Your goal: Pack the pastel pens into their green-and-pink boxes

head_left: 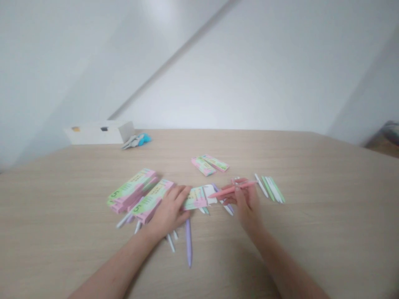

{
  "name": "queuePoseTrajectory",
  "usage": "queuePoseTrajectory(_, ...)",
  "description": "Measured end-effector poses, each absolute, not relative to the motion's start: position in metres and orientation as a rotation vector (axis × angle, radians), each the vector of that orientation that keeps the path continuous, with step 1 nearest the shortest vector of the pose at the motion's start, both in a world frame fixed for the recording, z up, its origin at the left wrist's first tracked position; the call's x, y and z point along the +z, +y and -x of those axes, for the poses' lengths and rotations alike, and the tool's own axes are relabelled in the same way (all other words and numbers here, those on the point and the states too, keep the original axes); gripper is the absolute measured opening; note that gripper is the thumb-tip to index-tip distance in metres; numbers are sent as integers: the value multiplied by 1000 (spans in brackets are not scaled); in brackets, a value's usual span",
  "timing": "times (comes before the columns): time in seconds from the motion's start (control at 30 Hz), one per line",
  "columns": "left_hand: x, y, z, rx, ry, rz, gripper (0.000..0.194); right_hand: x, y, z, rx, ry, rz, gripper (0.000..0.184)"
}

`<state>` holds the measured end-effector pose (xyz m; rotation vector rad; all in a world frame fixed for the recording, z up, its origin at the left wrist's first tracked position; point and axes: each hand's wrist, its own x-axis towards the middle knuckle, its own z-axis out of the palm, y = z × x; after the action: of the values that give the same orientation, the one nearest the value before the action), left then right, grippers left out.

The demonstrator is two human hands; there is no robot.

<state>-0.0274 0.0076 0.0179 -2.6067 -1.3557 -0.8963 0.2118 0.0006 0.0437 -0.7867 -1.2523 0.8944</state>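
Well short of the far edge of the desk (327, 232), the right hand (247, 205) pinches a pink pen (230, 191), tip pointing left. Its long axis runs nearly in line with the carton (193, 200) just leftward, whose white flap (210, 193) faces the tip; whether they touch, I cannot tell. The left hand (171, 209), nearer the carton, grips its other end.

Just right of the bare right hand (248, 203), slim white and green pens (273, 189) obstruct; beyond them, pale wooden tabletop (327, 203) lies open. Stacked pink-and-green cardboard boxes (132, 187) block passage left of the bare left hand (171, 208).
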Motion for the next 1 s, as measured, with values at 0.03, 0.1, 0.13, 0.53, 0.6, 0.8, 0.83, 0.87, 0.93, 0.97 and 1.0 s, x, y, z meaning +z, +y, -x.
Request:
queuePoseTrajectory(0.03, 18, 7, 27, -895, -1360, 2612, 65, 43, 0, -211, 864, -1269, 806, 28)
queuePoseTrajectory(0.1, 18, 7, 27, -895, -1364, 2619, 65, 41, -1, -209, 817, -1304, 841, 27)
queuePoseTrajectory(0.13, 18, 6, 27, -897, -1364, 2621, 65, 40, -2, -208, 803, -1324, 850, 26)
queuePoseTrajectory(0.53, 17, 6, 26, -897, -1347, 2630, 64, 31, -2, -201, 911, -1420, 804, 27)
queuePoseTrajectory(0.6, 18, 6, 26, -888, -1345, 2629, 63, 30, -2, -199, 923, -1369, 820, 35)
queuePoseTrajectory(0.8, 18, 5, 26, -873, -1340, 2624, 61, 27, -2, -198, 933, -1383, 809, 33)
queuePoseTrajectory(0.83, 18, 5, 26, -874, -1334, 2624, 61, 26, -1, -198, 948, -1400, 813, 30)
queuePoseTrajectory(0.87, 17, 5, 26, -876, -1325, 2624, 61, 25, 0, -198, 967, -1418, 819, 29)
queuePoseTrajectory(0.93, 16, 6, 26, -880, -1312, 2624, 62, 23, 1, -198, 1003, -1443, 837, 30)
queuePoseTrajectory(0.97, 16, 7, 26, -883, -1308, 2622, 62, 22, 2, -198, 1017, -1447, 840, 31)
queuePoseTrajectory(1.0, 15, 7, 26, -884, -1304, 2622, 62, 22, 3, -197, 1029, -1444, 840, 31)
